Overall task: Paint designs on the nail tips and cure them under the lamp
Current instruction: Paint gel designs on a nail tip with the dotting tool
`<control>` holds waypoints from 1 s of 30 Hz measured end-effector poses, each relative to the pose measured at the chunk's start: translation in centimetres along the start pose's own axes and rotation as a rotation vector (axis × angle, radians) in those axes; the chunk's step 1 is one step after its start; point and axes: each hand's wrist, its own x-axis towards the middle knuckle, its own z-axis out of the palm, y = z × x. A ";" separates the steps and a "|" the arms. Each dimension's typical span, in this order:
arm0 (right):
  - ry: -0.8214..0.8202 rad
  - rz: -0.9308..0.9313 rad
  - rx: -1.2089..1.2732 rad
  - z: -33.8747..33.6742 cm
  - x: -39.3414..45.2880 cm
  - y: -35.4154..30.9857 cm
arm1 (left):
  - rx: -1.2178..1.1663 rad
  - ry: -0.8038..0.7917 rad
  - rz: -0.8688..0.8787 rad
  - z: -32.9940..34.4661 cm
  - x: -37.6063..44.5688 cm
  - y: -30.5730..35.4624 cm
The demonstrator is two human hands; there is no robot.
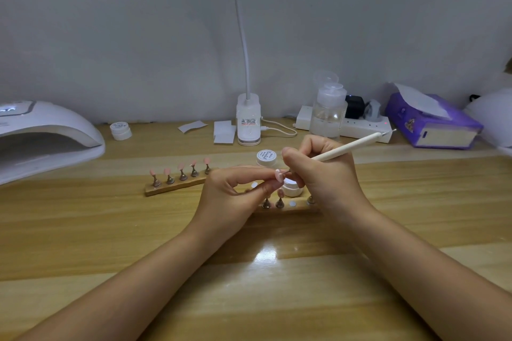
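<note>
My left hand [235, 191] pinches a pink nail tip [278, 174] on its small stand, lifted above the near wooden holder bar [288, 207]. My right hand [318, 174] grips a white dotting pen [349, 147], its working end touching the held tip. The far wooden bar [177, 187] carries several pink nail tips [181, 167] on metal stands. An open white gel jar [291, 188] sits just behind the near bar, and its lid [266, 157] lies further back. The white curing lamp [41, 135] stands at the far left.
A desk lamp base [248, 122] with its cable, a clear pump bottle [328, 113], a white power strip [360, 126], a purple tissue box [432, 122], a second closed gel jar [121, 130] and white wipes [224, 131] line the back of the wooden table.
</note>
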 end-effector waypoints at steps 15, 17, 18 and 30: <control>0.000 0.003 -0.002 0.0 0.0 0.0 | 0.002 -0.006 -0.010 0.0 0.0 0.2; 0.003 0.006 -0.004 0.0 0.0 0.0 | 0.007 -0.010 -0.006 0.0 0.0 0.1; 0.007 0.009 -0.002 0.1 0.0 0.0 | 0.007 -0.009 -0.007 0.0 0.0 0.1; 0.015 0.005 0.000 0.1 0.0 0.2 | 0.011 -0.007 -0.010 -0.1 0.0 0.0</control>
